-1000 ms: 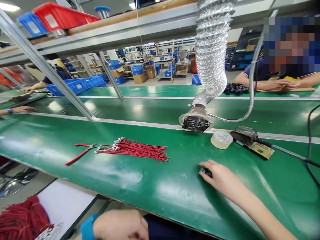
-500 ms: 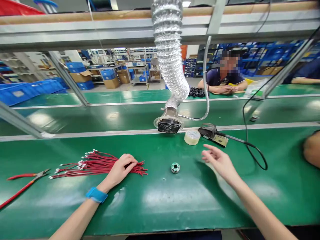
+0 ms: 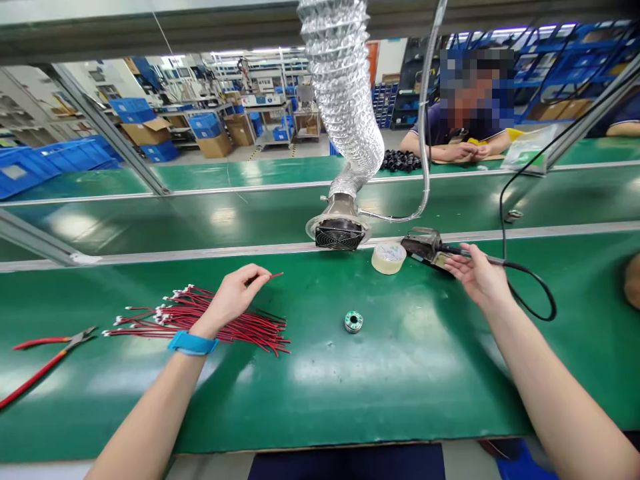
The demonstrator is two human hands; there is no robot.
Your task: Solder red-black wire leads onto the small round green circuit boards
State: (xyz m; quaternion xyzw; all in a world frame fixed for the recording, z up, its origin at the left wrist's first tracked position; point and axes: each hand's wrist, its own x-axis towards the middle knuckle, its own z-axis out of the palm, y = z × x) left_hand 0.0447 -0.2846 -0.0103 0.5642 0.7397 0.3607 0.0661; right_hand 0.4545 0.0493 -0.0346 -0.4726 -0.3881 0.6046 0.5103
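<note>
My left hand (image 3: 240,291) is closed, pinching a red wire (image 3: 277,275) whose tip sticks out past the fingers. Below it a bundle of red wires (image 3: 255,331) with white connectors at the left ends lies on the green bench. My right hand (image 3: 477,277) is at the handle of a soldering iron (image 3: 453,250), fingers stretched out beneath it and apart; a firm grip does not show. The iron's front end sits in a dark metal stand (image 3: 423,247). Between my hands a small round part with a green ring-shaped circuit board (image 3: 353,321) rests on the bench.
Red-handled cutting pliers (image 3: 67,343) lie open at the left. A tape roll (image 3: 389,258) stands beside the iron's stand. A fume hose (image 3: 345,100) with a fan (image 3: 340,237) hangs over the middle. A black cable (image 3: 545,290) loops at the right. A co-worker (image 3: 465,133) sits opposite.
My left hand has lifted from the bundle with a red wire pinched in it. My right hand has moved right and forward to the soldering iron's handle. The view has shifted slightly.
</note>
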